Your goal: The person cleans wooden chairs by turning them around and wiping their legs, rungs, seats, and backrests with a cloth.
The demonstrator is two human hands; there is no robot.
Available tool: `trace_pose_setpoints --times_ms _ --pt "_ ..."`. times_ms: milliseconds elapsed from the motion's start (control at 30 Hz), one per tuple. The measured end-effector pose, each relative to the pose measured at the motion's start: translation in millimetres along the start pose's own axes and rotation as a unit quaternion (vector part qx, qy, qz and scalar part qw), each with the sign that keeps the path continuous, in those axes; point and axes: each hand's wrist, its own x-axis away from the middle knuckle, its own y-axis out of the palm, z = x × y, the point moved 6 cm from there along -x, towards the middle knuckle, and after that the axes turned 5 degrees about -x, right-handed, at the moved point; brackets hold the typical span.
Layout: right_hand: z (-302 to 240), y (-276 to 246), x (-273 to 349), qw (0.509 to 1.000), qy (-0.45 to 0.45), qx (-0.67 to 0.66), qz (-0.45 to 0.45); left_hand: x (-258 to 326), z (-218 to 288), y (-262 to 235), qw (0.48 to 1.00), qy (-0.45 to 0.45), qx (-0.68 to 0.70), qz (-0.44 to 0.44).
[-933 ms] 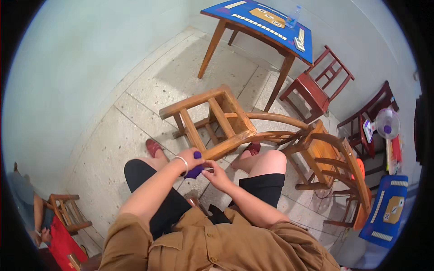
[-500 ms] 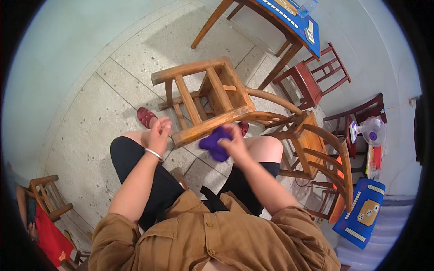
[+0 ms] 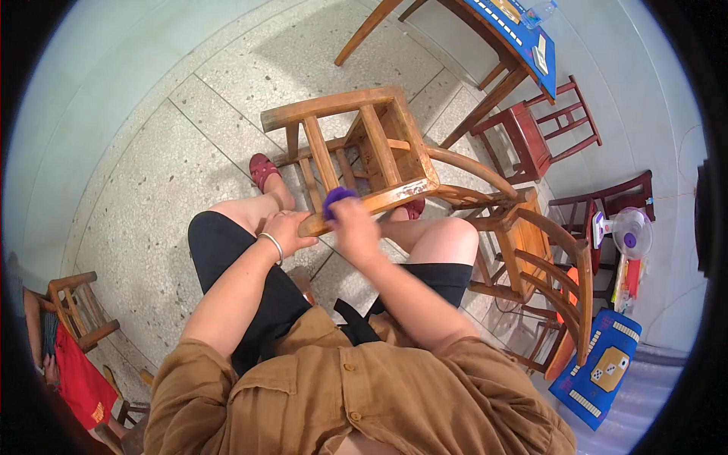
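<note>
A wooden chair [image 3: 378, 144] lies tipped over in front of me, its legs pointing left and its seat toward the right. My left hand [image 3: 288, 230], a bracelet on its wrist, is closed round the end of the nearest leg. In my right hand [image 3: 356, 230] is a bunched purple cloth [image 3: 340, 201], pressed against that same leg a little right of my left hand. The right hand is slightly blurred. Further right along the leg, the wood [image 3: 406, 191] shines as if wet. My knees are spread on both sides of the leg's end.
A second wooden chair [image 3: 527, 246] stands close on the right. Beyond are a blue-topped table [image 3: 516, 34] with a bottle [image 3: 540, 14], a dark red chair [image 3: 519, 140], a fan [image 3: 629, 231] and another blue tabletop [image 3: 584, 379]. At far left sits a person with red fabric [image 3: 76, 383].
My left hand has come down from mid-air onto the leg's end. My right hand has moved left and set the purple cloth on the leg. My view has shifted slightly.
</note>
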Motion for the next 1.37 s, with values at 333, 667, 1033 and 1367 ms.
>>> trace_pose_setpoints --times_ms 333,667,1033,1367 --pt "75.0 -96.4 -16.9 0.988 0.081 0.104 0.075 6.5 -6.4 -0.2 0.997 -0.062 0.041 -0.036" --pt "19.0 -32.1 -47.0 0.965 -0.011 0.237 -0.108 -3.4 2.8 0.4 0.997 -0.008 0.050 -0.055" --pt "58.5 -36.8 -13.8 0.992 0.021 -0.104 0.070 -22.9 22.8 -1.9 0.976 -0.039 -0.125 -0.174" --pt "10.2 -0.4 -133.7 0.985 -0.127 0.095 -0.062 -38.6 14.4 9.2 0.967 -0.024 -0.046 -0.249"
